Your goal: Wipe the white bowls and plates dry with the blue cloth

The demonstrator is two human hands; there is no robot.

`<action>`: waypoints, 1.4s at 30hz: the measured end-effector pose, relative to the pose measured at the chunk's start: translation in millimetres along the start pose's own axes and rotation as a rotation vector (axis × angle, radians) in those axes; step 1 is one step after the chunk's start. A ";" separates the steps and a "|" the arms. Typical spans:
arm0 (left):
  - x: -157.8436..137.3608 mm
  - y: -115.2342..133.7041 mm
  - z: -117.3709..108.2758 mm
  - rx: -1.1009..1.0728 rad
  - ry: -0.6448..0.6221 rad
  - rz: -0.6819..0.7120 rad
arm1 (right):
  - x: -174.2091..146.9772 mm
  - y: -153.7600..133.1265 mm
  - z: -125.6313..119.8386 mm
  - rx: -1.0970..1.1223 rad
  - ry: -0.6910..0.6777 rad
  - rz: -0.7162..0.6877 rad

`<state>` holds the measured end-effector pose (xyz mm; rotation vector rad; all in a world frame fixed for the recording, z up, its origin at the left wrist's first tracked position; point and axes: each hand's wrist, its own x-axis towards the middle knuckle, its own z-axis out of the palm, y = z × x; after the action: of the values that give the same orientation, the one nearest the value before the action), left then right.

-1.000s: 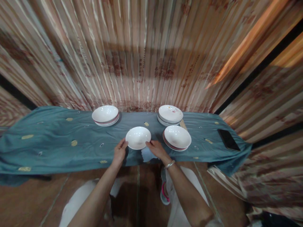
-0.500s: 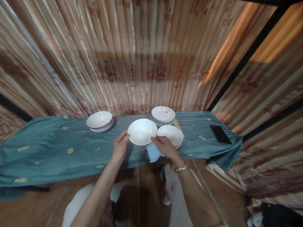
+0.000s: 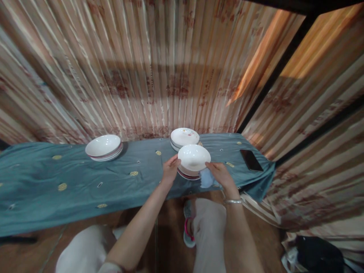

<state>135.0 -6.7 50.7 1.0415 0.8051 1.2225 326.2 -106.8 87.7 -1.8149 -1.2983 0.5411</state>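
A white bowl [image 3: 194, 157] is held between my two hands, tilted slightly towards me. My left hand [image 3: 170, 169] pinches its left rim, and my right hand [image 3: 220, 172] grips the right rim. Just below it sits a stack of bowls [image 3: 189, 176] with a dark red edge showing; whether the held bowl touches the stack I cannot tell. A light blue cloth [image 3: 207, 179] hangs beneath my right hand, partly covered by it. Behind the held bowl stands a stack of plates [image 3: 184, 136], its top one bearing a flower print.
Another stack of white bowls [image 3: 104, 147] stands on the left of the narrow table with its teal cloth [image 3: 76, 172]. A black phone [image 3: 251, 160] lies near the right end. Pleated curtains [image 3: 159, 76] hang behind, and a dark metal post [image 3: 273, 79] rises at the right.
Both hands have carried the white bowl rightwards, from beside the near stack to above it. The camera view has shifted to the right.
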 end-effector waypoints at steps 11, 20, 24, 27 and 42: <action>13.6 -45.0 -18.5 0.286 0.060 0.157 | -0.1 4.1 -2.6 -0.261 -0.144 0.089; 13.3 -53.5 -23.2 0.393 0.025 0.181 | -2.6 -4.5 2.0 -0.516 -0.201 0.073; 13.0 -54.0 -20.6 0.407 0.035 0.177 | -3.0 -4.9 3.9 -0.572 -0.224 0.075; 10.2 -53.4 -18.0 0.433 0.008 0.196 | -3.7 -5.4 3.7 -0.583 -0.246 0.082; 0.7 -54.4 -13.5 0.478 0.074 0.186 | -5.5 2.1 0.5 -0.488 -0.238 0.011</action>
<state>141.5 -4.7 -4.9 1.4911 1.1107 1.2594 325.0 -111.9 85.1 -2.2027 -1.6945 0.4852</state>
